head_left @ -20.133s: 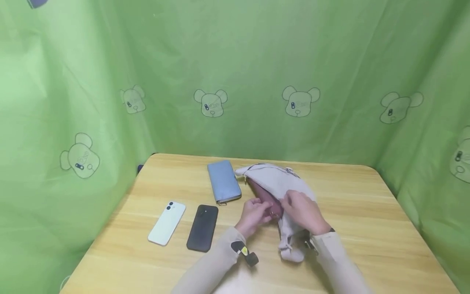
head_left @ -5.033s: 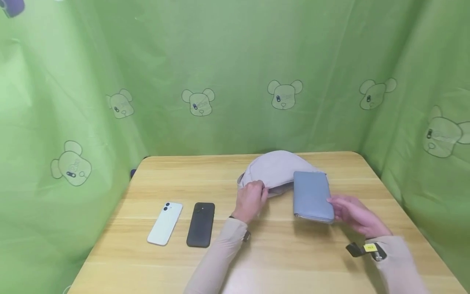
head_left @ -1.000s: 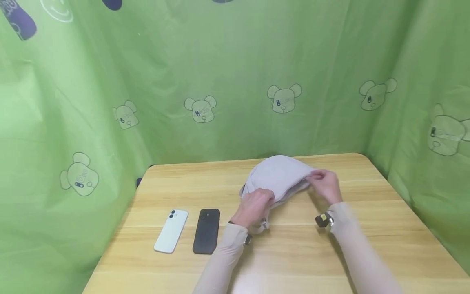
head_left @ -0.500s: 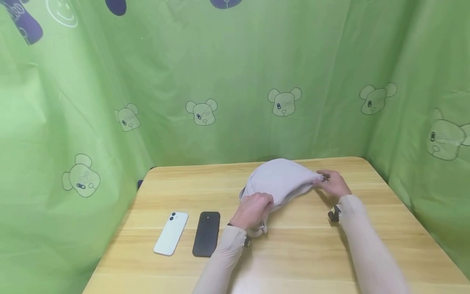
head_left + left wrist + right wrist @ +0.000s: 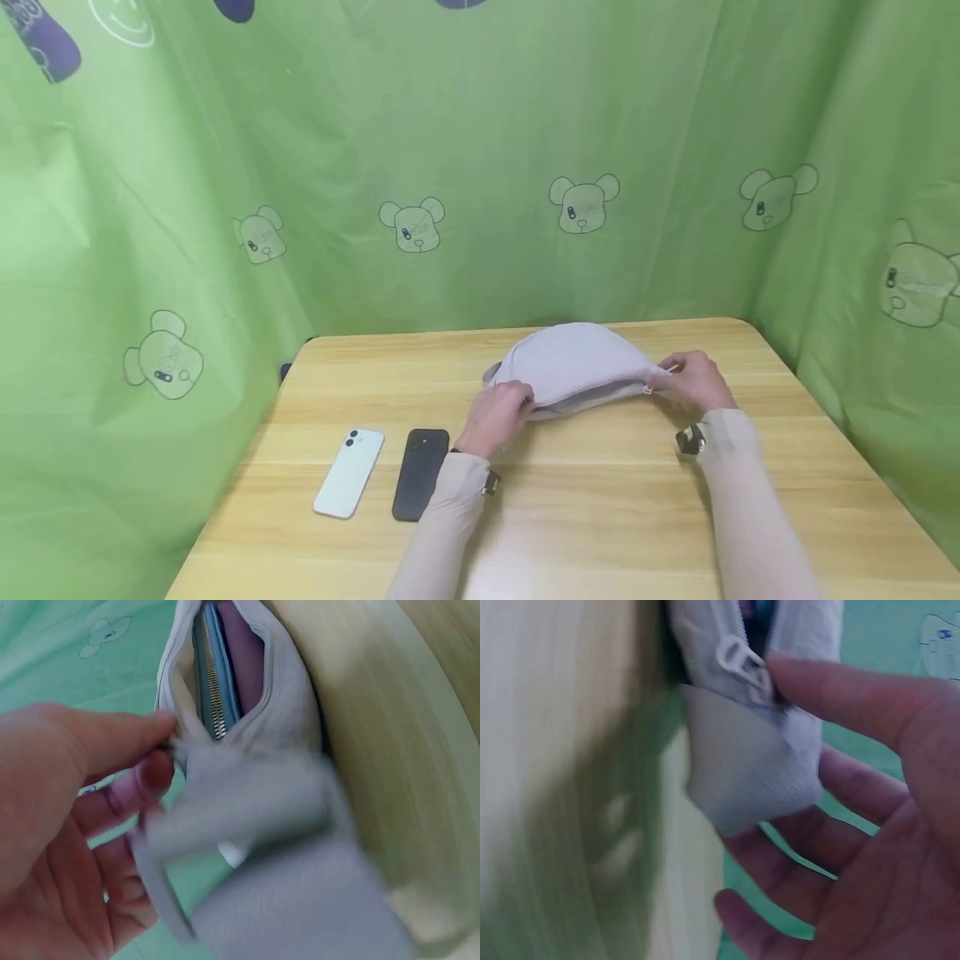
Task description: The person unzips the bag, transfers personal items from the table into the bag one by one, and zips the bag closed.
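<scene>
With the right hand [image 5: 696, 379], gripping the right end of the pale grey waist bag [image 5: 573, 358] by the thumb, just beside the white zip pull [image 5: 744, 666], and by loosely curled fingers around the fabric. With the left hand [image 5: 495, 417], pinching the rim at the opposite end between thumb and finger, close to the strap buckle [image 5: 236, 817].

Just turned straighter than half a second ago, with the mouth more nearly parallel to the table's [image 5: 600, 508] near edge and the zip pull now in sight. To judge by that, being held steady at both ends, loaded but not yet closed.

Visible down the open mouth, from the left wrist: a blue zip wallet [image 5: 226, 675], on edge beside a maroon item [image 5: 244, 664]. Five seconds ago, in the right fingers, outside the bag; now inside.

Farther out, toward the table's left edge, a white phone [image 5: 348, 473] and a black phone [image 5: 418, 475], side by side, apart, much as before. Near the far edge, right of both phones: the bag itself.
</scene>
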`<state>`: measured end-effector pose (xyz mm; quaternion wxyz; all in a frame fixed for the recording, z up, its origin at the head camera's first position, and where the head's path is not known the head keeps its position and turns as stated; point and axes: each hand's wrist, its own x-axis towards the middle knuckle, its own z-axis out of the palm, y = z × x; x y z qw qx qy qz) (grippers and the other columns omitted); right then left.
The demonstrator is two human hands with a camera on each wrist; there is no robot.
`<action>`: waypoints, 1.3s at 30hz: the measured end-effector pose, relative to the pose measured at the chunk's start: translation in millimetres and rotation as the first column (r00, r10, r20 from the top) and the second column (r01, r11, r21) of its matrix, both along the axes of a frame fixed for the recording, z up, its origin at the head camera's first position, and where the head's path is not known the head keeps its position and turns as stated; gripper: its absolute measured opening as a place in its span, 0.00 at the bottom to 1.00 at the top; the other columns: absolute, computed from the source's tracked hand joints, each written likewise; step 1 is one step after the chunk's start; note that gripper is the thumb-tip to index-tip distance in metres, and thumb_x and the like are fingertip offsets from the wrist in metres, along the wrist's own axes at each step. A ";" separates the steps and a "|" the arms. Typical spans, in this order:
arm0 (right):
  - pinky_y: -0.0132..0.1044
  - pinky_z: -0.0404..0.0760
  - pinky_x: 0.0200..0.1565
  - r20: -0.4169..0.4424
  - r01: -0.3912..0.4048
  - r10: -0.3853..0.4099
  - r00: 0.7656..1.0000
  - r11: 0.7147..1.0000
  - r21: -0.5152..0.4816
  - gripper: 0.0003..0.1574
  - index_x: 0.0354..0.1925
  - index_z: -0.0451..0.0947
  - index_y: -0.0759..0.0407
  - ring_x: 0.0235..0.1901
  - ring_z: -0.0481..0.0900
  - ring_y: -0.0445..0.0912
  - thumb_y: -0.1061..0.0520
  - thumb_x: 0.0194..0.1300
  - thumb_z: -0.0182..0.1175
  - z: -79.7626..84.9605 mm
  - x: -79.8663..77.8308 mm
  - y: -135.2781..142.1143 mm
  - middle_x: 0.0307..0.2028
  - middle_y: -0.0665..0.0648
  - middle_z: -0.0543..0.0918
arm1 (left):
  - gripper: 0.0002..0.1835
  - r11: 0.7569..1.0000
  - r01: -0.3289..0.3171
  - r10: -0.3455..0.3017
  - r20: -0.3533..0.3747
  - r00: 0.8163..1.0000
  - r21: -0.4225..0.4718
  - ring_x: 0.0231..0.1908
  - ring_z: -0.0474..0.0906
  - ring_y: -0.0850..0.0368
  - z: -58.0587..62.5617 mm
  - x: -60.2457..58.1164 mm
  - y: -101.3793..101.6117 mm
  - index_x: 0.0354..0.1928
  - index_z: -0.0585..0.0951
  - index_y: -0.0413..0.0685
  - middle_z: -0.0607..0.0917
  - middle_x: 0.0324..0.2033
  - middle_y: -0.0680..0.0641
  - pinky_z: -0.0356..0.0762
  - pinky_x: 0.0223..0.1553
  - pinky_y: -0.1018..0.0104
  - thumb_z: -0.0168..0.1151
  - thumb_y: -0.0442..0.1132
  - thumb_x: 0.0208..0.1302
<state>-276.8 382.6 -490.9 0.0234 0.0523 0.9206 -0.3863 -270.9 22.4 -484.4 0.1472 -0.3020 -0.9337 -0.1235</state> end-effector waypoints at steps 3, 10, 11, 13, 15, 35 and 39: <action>0.38 0.81 0.34 0.050 -0.014 0.013 0.999 1.000 0.019 0.31 0.52 0.80 0.65 0.37 0.81 0.52 0.42 0.63 0.71 5.4 7.7 -1.6 0.45 0.66 0.86 | 0.04 0.996 -0.081 0.082 -0.025 0.996 0.028 0.34 0.88 0.59 -2.5 -1.8 -1.9 0.34 0.87 0.57 0.91 0.33 0.56 0.82 0.26 0.64 0.68 0.43 0.68; 0.37 0.78 0.30 0.107 -0.092 0.087 0.990 0.995 0.043 0.26 0.38 0.80 0.66 0.30 0.76 0.47 0.43 0.62 0.72 26.7 29.1 -17.6 0.30 0.55 0.82 | 0.03 0.964 -0.218 0.226 -0.035 0.973 0.152 0.32 0.88 0.53 -8.8 -7.5 -5.2 0.38 0.89 0.53 0.92 0.32 0.52 0.84 0.32 0.59 0.68 0.40 0.69; 0.36 0.77 0.29 0.112 -0.101 0.095 0.989 0.994 0.047 0.25 0.34 0.80 0.65 0.28 0.75 0.46 0.43 0.61 0.72 30.0 31.2 -20.5 0.27 0.53 0.81 | 0.04 0.959 -0.223 0.231 -0.022 0.973 0.176 0.32 0.88 0.52 -9.3 -8.7 -5.6 0.39 0.89 0.51 0.91 0.32 0.50 0.85 0.34 0.59 0.66 0.39 0.69; 0.35 0.75 0.25 0.108 -0.121 0.115 0.988 0.991 0.057 0.23 0.28 0.79 0.63 0.23 0.72 0.44 0.44 0.60 0.73 36.1 34.0 -26.4 0.21 0.50 0.78 | 0.05 0.948 -0.221 0.227 0.000 0.974 0.228 0.33 0.88 0.51 -9.9 -11.0 -6.1 0.43 0.88 0.47 0.91 0.34 0.47 0.87 0.36 0.59 0.64 0.35 0.69; 0.34 0.71 0.21 0.111 -0.133 0.124 0.986 0.988 0.076 0.23 0.22 0.76 0.59 0.20 0.68 0.42 0.45 0.58 0.73 42.6 35.8 -33.2 0.17 0.47 0.72 | 0.09 0.939 -0.216 0.215 0.034 0.976 0.269 0.37 0.88 0.49 -11.2 -12.9 -6.5 0.48 0.86 0.43 0.91 0.38 0.44 0.89 0.39 0.59 0.61 0.33 0.70; 0.38 0.75 0.23 0.193 -0.247 0.204 0.960 0.941 0.232 0.23 0.20 0.75 0.55 0.21 0.75 0.45 0.44 0.55 0.73 51.7 44.5 -91.8 0.19 0.52 0.79 | 0.23 0.952 -0.202 0.117 0.336 0.935 0.231 0.71 0.73 0.42 -22.8 -19.2 -14.2 0.70 0.72 0.41 0.75 0.71 0.40 0.74 0.73 0.47 0.52 0.35 0.76; 0.40 0.77 0.30 0.178 -0.184 0.149 0.973 0.963 0.199 0.32 0.34 0.77 0.63 0.31 0.78 0.50 0.35 0.61 0.70 52.6 42.9 -78.8 0.31 0.58 0.83 | 0.22 0.954 -0.206 0.126 0.332 0.935 0.218 0.70 0.74 0.42 -20.2 -19.5 -19.0 0.68 0.74 0.41 0.75 0.71 0.40 0.75 0.72 0.46 0.54 0.36 0.75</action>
